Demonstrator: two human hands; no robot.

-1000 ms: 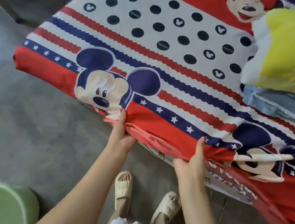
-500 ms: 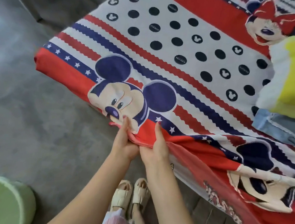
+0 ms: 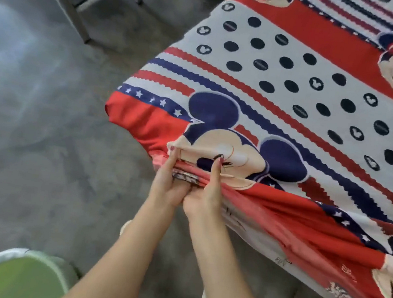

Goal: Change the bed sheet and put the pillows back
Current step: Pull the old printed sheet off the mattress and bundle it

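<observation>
Fingers: both hands pinch the sheet edge, thumbs on top, the other fingers under the fold.
Left hand (image 3: 169, 185): just beside the right hand (image 3: 206, 194).
Sheet (image 3: 292, 115): spread over the bed, one corner fitted at the left.
Method: keep the hem taut — tuck evenly along the side.
Floor (image 3: 43, 156): grey.

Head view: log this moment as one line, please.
stage: sheet edge being handled | left hand: grips bed sheet edge | right hand: pinches same edge beside it | pillows: not clearly visible
</observation>
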